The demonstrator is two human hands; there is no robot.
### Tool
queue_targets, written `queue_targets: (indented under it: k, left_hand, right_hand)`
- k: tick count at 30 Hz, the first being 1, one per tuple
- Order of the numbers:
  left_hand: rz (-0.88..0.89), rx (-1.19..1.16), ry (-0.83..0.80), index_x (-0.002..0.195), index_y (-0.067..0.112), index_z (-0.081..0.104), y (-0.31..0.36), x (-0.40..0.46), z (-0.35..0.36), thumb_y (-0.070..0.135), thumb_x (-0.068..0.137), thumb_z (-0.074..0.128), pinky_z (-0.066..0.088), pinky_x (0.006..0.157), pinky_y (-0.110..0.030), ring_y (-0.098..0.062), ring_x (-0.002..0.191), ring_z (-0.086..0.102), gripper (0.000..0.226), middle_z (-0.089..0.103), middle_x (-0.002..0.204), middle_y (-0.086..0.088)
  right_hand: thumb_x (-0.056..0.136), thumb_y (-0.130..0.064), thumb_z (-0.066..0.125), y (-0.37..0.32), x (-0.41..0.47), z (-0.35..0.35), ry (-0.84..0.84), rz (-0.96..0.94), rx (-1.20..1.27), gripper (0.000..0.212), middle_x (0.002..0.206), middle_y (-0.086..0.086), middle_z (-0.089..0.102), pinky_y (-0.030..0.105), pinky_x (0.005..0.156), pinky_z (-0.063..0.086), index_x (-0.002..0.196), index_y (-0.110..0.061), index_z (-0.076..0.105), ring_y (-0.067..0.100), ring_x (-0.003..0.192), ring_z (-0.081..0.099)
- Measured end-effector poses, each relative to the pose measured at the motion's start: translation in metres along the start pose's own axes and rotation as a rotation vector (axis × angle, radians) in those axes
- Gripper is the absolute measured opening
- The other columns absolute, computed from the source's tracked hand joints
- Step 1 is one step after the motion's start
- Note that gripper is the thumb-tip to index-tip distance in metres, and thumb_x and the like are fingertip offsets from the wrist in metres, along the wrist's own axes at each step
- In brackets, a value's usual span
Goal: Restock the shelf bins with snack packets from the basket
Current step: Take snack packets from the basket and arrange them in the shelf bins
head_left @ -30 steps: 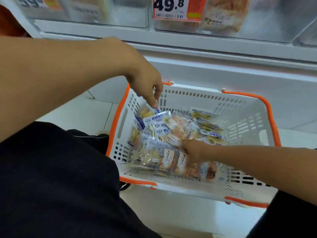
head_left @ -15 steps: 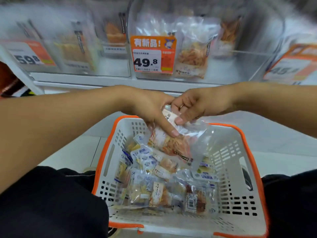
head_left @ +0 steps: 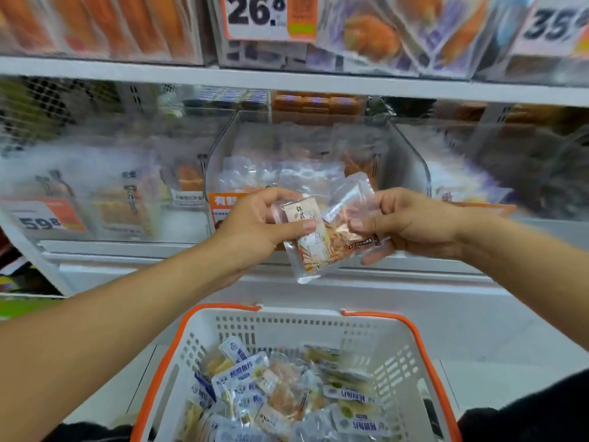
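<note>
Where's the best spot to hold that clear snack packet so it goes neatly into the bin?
Probably its flat sealed side edges, pinched from left and right, as the left hand and right hand do. The snack packet is thin and floppy with a bulging middle.

Clear snack packet (head_left: pixel 322 231) tilted above white basket (head_left: pixel 398 355)

Your basket (head_left: pixel 411 355) is white slotted plastic with an orange rim; packets inside (head_left: pixel 242 374) are clear with blue-and-white labels. Held packet (head_left: pixel 318 237) is clear, cream label, orange contents. Price tags (head_left: pixel 271 14) are white with black digits, orange panel.
</note>
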State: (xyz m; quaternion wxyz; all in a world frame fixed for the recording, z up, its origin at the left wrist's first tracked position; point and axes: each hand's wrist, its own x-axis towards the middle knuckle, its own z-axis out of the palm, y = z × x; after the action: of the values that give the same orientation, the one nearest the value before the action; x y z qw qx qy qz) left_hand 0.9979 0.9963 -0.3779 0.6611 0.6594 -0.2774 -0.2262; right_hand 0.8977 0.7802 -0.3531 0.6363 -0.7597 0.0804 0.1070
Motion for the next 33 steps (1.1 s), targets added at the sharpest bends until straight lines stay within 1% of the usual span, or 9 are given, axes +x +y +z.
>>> queue_targets:
  k: [4,7,11,14,18,21,23,28,33]
  left_hand:
    - [0.006,-0.033,0.011,0.116,0.012,0.060,0.001,0.007,0.006,-0.007,0.076,0.076,0.058,0.069,-0.027,-0.017,0.087,0.072,0.047,0.076,0.099,-0.008]
    - [0.008,0.000,0.026,0.116,0.011,0.061,0.000,0.011,0.006,-0.003,0.079,0.075,0.059,0.067,-0.029,-0.020,0.085,0.070,0.042,0.075,0.099,-0.010]
    - [0.015,0.030,0.054,0.105,0.015,0.064,-0.002,0.018,0.004,0.002,0.086,0.069,0.057,0.061,-0.027,-0.019,0.079,0.071,0.023,0.075,0.088,-0.006]
    - [0.028,0.101,0.058,0.102,0.017,0.065,-0.003,0.020,0.003,0.005,0.090,0.066,0.055,0.059,-0.025,-0.016,0.073,0.070,0.017,0.075,0.084,-0.004]
    - [0.025,0.137,0.066,0.100,0.015,0.065,-0.008,0.021,0.007,0.004,0.091,0.064,0.053,0.055,-0.022,-0.015,0.067,0.068,0.014,0.074,0.078,-0.003]
    - [0.014,0.174,0.037,0.100,0.016,0.065,-0.013,0.020,0.009,0.005,0.090,0.066,0.053,0.055,-0.023,-0.016,0.069,0.068,0.014,0.073,0.078,-0.004]
    - [0.011,0.194,0.013,0.100,0.015,0.065,-0.018,0.019,0.009,0.005,0.089,0.067,0.052,0.056,-0.024,-0.017,0.069,0.068,0.015,0.072,0.077,-0.004]
    - [-0.010,0.232,-0.019,0.102,0.011,0.065,-0.023,0.018,0.008,0.003,0.088,0.068,0.052,0.054,-0.022,-0.017,0.068,0.068,0.017,0.070,0.074,-0.002]
    - [0.000,0.221,-0.031,0.102,0.011,0.065,-0.025,0.023,0.009,0.004,0.088,0.068,0.052,0.054,-0.023,-0.019,0.069,0.069,0.017,0.070,0.076,-0.004]
  right_hand:
    - [0.078,-0.018,0.069,-0.014,-0.012,-0.023,0.196,-0.115,-0.109,0.025,0.096,0.012,0.076,0.026,0.064,0.061,0.103,-0.014,0.073,0.018,0.081,0.072]
    - [0.086,-0.010,0.069,-0.028,-0.026,-0.046,0.456,-0.266,-0.201,0.017,0.086,-0.001,0.077,0.022,0.059,0.058,0.101,-0.017,0.072,0.011,0.072,0.071]
    - [0.091,-0.015,0.069,-0.029,-0.019,-0.070,0.829,-0.470,-0.994,0.012,0.091,-0.002,0.076,0.037,0.073,0.059,0.101,-0.018,0.075,0.015,0.082,0.070]
    - [0.088,-0.016,0.062,-0.026,0.013,-0.070,0.789,-0.289,-1.346,0.012,0.089,0.007,0.072,0.042,0.072,0.054,0.094,-0.019,0.072,0.034,0.085,0.066]
    - [0.088,-0.005,0.055,-0.028,0.055,-0.061,0.714,-0.048,-1.594,0.021,0.072,0.002,0.048,0.037,0.074,0.033,0.073,-0.017,0.048,0.033,0.079,0.056]
    - [0.091,-0.006,0.055,-0.032,0.073,-0.064,0.667,-0.021,-1.659,0.007,0.091,0.010,0.059,0.038,0.073,0.037,0.093,-0.011,0.058,0.034,0.084,0.059]
    - [0.091,-0.009,0.058,-0.031,0.081,-0.069,0.650,-0.054,-1.646,0.016,0.097,0.013,0.062,0.038,0.071,0.042,0.106,-0.010,0.063,0.033,0.085,0.061]
    - [0.093,-0.017,0.060,-0.028,0.088,-0.074,0.669,-0.103,-1.642,0.012,0.094,0.009,0.056,0.042,0.081,0.043,0.104,-0.014,0.058,0.028,0.081,0.050]
    - [0.092,-0.027,0.065,-0.025,0.086,-0.076,0.687,-0.121,-1.589,0.024,0.103,0.011,0.063,0.035,0.069,0.040,0.110,-0.014,0.057,0.026,0.078,0.050]
